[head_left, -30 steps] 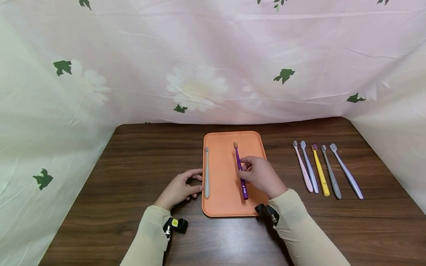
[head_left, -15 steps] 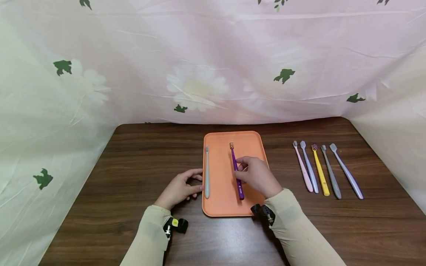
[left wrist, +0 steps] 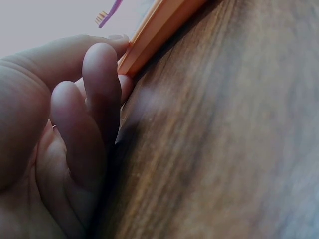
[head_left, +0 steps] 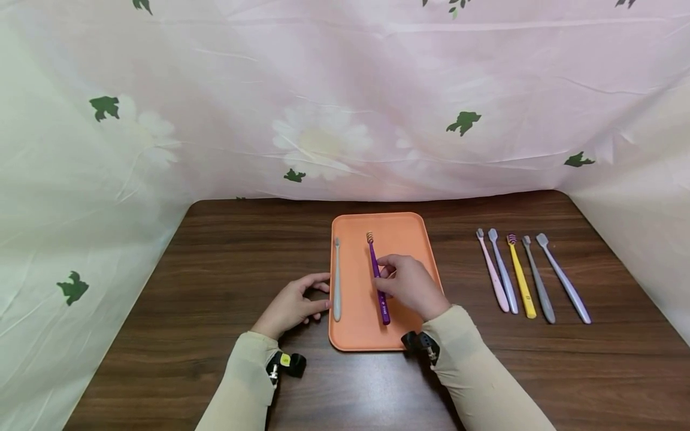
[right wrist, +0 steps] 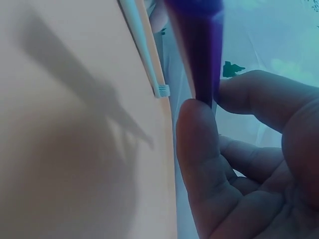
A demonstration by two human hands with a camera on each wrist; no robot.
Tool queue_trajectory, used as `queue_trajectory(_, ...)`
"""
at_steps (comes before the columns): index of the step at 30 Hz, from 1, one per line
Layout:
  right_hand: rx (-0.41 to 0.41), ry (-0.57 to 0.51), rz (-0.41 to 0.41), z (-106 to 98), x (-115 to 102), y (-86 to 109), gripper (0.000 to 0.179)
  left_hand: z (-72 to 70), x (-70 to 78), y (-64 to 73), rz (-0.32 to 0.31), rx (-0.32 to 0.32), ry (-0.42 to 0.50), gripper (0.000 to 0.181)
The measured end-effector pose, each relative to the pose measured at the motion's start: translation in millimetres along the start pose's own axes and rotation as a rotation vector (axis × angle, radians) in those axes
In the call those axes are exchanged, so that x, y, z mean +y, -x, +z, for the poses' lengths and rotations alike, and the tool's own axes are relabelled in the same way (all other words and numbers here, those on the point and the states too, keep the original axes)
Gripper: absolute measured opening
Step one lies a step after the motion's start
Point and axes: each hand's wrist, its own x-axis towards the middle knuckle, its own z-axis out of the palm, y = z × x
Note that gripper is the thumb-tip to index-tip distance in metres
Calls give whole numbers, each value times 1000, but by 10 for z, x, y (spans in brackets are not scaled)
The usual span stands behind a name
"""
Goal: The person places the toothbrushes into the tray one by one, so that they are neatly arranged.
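A purple toothbrush (head_left: 380, 293) with orange-striped bristles is pinched between the thumb and fingers of my right hand (head_left: 412, 284). In the right wrist view its handle (right wrist: 199, 50) stands off the tray, casting a shadow. Below lies the orange tray (head_left: 361, 335). A pale grey-blue toothbrush (head_left: 337, 281) rests along the tray's left side, bristle end away from me. My left hand (head_left: 291, 305) has its thumb and fingertips against the tray's left rim. In the left wrist view the thumb (left wrist: 75, 55) meets the tray wall (left wrist: 149, 40), other fingers loosely bent.
Right of the tray, several toothbrushes lie roughly side by side on the dark wooden table (head_left: 242, 251): pink (head_left: 493, 272), light blue (head_left: 504, 272), yellow (head_left: 521, 278), grey (head_left: 539, 281) and lavender (head_left: 564, 280). A floral cloth (head_left: 345, 120) hangs behind and at the sides.
My right hand has moved a little to the left over the tray, carrying the purple toothbrush toward the grey-blue one. The left hand has kept its place at the rim.
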Motion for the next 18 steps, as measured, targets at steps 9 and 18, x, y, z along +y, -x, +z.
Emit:
queue_trajectory(9, -6, 11, 8, 53, 18, -29, 39, 3, -1, -5, -2, 3, -13, 54)
queue_trajectory(18, -12, 7, 6, 86, -9, -40, 40, -3, -5, -4, 3, -2, -6, 53)
